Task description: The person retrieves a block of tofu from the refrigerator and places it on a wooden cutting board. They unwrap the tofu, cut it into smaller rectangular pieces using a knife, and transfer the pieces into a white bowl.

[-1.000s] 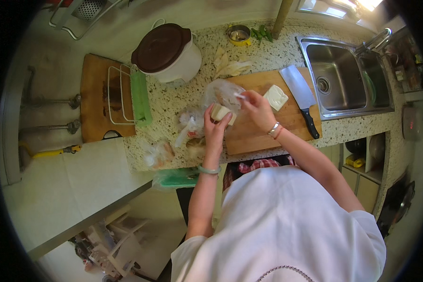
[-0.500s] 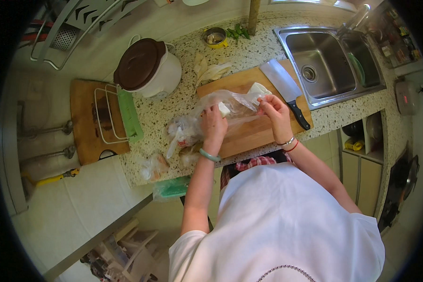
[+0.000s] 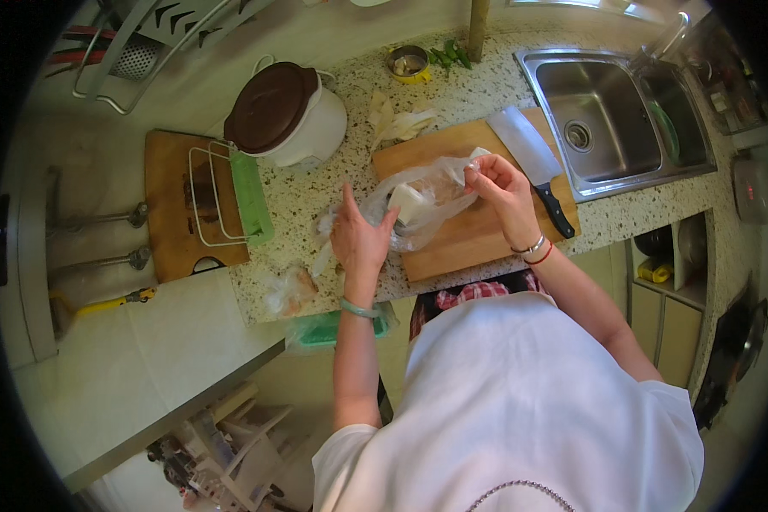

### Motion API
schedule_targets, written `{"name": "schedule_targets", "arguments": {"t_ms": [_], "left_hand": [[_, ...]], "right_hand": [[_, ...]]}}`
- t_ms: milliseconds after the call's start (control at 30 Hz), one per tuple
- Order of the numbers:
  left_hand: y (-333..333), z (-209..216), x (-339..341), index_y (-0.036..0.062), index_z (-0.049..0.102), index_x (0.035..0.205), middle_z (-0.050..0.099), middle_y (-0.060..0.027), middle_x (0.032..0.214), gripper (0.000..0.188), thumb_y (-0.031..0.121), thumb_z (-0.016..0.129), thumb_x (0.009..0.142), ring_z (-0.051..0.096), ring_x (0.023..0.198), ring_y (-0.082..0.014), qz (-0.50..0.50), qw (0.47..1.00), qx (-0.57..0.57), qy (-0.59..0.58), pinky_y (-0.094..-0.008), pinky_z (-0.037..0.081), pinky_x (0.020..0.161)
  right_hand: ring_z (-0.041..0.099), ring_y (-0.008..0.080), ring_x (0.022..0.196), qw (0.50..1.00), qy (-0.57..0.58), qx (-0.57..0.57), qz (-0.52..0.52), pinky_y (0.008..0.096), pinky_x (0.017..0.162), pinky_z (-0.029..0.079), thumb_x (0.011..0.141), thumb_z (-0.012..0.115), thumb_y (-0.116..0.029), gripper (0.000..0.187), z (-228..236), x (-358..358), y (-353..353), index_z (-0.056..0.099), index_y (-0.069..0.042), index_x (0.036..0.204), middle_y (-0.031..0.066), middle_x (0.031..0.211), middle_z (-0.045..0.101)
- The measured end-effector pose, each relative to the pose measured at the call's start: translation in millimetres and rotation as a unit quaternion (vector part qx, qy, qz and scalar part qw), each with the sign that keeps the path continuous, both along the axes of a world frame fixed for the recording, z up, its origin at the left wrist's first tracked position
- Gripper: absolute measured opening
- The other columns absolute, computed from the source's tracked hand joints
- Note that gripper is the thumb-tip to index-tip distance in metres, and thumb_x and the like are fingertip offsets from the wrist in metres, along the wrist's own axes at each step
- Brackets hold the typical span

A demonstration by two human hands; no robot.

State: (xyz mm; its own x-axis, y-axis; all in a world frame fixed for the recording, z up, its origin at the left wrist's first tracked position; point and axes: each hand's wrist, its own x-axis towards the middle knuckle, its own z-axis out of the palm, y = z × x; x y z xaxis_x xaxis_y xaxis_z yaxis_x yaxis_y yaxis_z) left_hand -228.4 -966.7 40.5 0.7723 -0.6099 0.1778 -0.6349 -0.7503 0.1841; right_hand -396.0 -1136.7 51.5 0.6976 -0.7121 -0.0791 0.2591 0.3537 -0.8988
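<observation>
My right hand (image 3: pixel 503 194) pinches the rim of a clear plastic bag (image 3: pixel 446 189) above the wooden cutting board (image 3: pixel 439 256). A white block (image 3: pixel 410 205), perhaps tofu, shows at the bag's left part. Close to it, my left hand (image 3: pixel 360 241) has its fingers spread, the thumb near the block; I see no grip on it. Beyond my right hand a cleaver (image 3: pixel 525 147) lies flat on the board, its black handle toward me.
A white cooker (image 3: pixel 305 128) with a brown lid stands at the back left. A yellow cup (image 3: pixel 410 65), green peppers (image 3: pixel 450 55) and pale peelings (image 3: pixel 397 119) lie at the back. To the right is a double steel sink (image 3: pixel 593 119). Another plastic bag (image 3: pixel 292 292) rests near the counter's edge.
My left hand has moved left and toward me, and its fingers have spread. The bag hangs from my right hand, and more of the white block shows.
</observation>
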Motion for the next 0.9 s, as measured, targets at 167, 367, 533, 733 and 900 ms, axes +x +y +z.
{"name": "schedule_targets", "arguments": {"t_ms": [167, 367, 533, 733, 900], "left_hand": [[31.5, 0.3, 16.7, 0.0129, 0.065, 0.123, 0.073, -0.0115, 0.089, 0.043, 0.035, 0.064, 0.085, 0.069, 0.081, -0.0319, 0.078, 0.974, 0.093, 0.190, -0.0424, 0.055, 0.074], [41.2, 73.4, 30.1, 0.0040, 0.070, 0.106, 0.072, -0.0101, 0.083, 0.029, 0.025, 0.063, 0.087, 0.068, 0.067, -0.0206, 0.065, 0.962, -0.007, 0.265, -0.0345, 0.053, 0.065], [29.0, 98.3, 19.6, -0.0015, 0.069, 0.098, 0.070, -0.0060, 0.078, 0.018, 0.014, 0.064, 0.091, 0.064, 0.064, -0.0112, 0.012, 0.878, -0.221, 0.425, -0.0255, 0.052, 0.060], [-17.3, 102.4, -7.2, 0.0003, 0.068, 0.103, 0.071, -0.0043, 0.090, 0.015, 0.012, 0.065, 0.093, 0.065, 0.076, -0.0096, -0.101, 0.743, -0.372, 0.547, -0.0238, 0.053, 0.070], [-38.5, 78.9, -19.6, 0.0040, 0.061, 0.126, 0.068, -0.0061, 0.109, 0.042, 0.018, 0.074, 0.088, 0.062, 0.100, -0.0113, -0.155, 0.670, -0.381, 0.618, -0.0271, 0.050, 0.088]], "right_hand": [[0.063, 0.0082, 0.082, 0.999, 0.003, -0.020, -0.040, 0.0228, 0.076, 0.050, 0.095, 0.067, -0.014, 0.017, 7.7, 0.8, -17.2, 0.063, 0.000, 0.102, 0.0019, 0.092, 0.066], [0.063, 0.0085, 0.082, 0.997, 0.003, -0.037, -0.073, 0.0228, 0.077, 0.051, 0.094, 0.067, -0.012, 0.017, 7.7, -0.6, -22.6, 0.063, 0.001, 0.104, 0.0014, 0.091, 0.065], [0.062, 0.0069, 0.082, 0.995, 0.007, -0.096, -0.025, 0.0218, 0.074, 0.049, 0.093, 0.068, -0.012, 0.016, 16.6, 7.9, -11.9, 0.063, 0.000, 0.104, -0.0001, 0.090, 0.065], [0.058, 0.0074, 0.079, 0.968, 0.076, -0.235, 0.041, 0.0233, 0.072, 0.048, 0.089, 0.074, -0.019, 0.025, 30.5, 16.9, -2.2, 0.063, 0.000, 0.102, 0.0019, 0.087, 0.066], [0.056, 0.0085, 0.074, 0.948, 0.120, -0.290, 0.059, 0.0242, 0.067, 0.048, 0.087, 0.074, -0.018, 0.024, 42.0, 22.1, 11.5, 0.064, -0.001, 0.099, 0.0030, 0.082, 0.065]]}}
